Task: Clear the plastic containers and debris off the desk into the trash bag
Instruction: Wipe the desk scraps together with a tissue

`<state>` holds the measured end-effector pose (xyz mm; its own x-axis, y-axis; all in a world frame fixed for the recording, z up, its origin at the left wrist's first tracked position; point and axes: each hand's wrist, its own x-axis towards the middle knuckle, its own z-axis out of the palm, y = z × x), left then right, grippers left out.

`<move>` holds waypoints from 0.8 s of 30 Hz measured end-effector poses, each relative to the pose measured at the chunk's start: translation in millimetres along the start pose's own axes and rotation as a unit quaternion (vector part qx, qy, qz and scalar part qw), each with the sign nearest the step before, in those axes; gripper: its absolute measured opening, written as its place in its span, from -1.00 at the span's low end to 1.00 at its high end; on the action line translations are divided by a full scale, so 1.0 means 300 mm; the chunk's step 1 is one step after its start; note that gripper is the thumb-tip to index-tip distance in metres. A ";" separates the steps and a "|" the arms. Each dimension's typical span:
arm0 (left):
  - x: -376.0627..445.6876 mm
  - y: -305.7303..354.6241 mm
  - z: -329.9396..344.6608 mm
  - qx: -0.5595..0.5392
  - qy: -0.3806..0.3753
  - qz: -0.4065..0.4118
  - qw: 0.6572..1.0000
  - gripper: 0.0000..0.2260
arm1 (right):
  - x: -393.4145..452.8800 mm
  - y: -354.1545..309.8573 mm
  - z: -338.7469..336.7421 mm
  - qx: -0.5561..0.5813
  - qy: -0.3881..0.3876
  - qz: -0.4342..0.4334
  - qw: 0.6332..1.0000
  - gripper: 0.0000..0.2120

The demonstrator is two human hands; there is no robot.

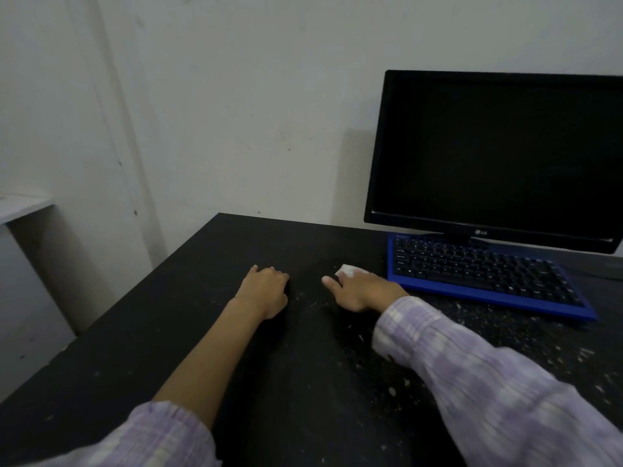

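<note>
On the black desk [168, 332] my left hand [264, 291] rests palm down with the fingers curled under; nothing shows in it. My right hand [362, 288] lies a little to the right, pressing a small white wad of tissue [347, 270] under its fingers, thumb stretched left. Pale crumbs and dust [546, 358] are scattered over the desk, thickest at the right in front of the keyboard. No plastic container or trash bag is in view.
A blue-framed keyboard [485, 274] lies just right of my right hand. Behind it stands a dark LG monitor [499, 156] against the white wall. The desk's left edge runs diagonally, with a pale ledge [20, 205] beyond it.
</note>
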<state>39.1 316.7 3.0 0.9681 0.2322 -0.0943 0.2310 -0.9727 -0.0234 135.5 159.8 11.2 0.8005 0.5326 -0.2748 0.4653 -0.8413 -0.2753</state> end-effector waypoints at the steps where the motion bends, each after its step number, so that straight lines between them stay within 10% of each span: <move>1: 0.001 0.002 0.001 -0.004 -0.001 -0.002 1.000 -0.57 | 0.028 -0.004 -0.002 0.002 0.014 0.025 1.000 -0.38; 24: -0.099 -0.068 0.011 -0.041 0.030 -0.045 0.998 -0.50 | -0.047 -0.156 0.113 -0.130 -0.047 -0.198 0.971 -0.47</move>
<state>5.3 329.7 2.9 0.9465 0.3208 -0.0351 0.3224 -0.9451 0.0534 89.6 194.9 -3.2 0.5080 0.8142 -0.2810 0.8181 -0.5582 -0.1386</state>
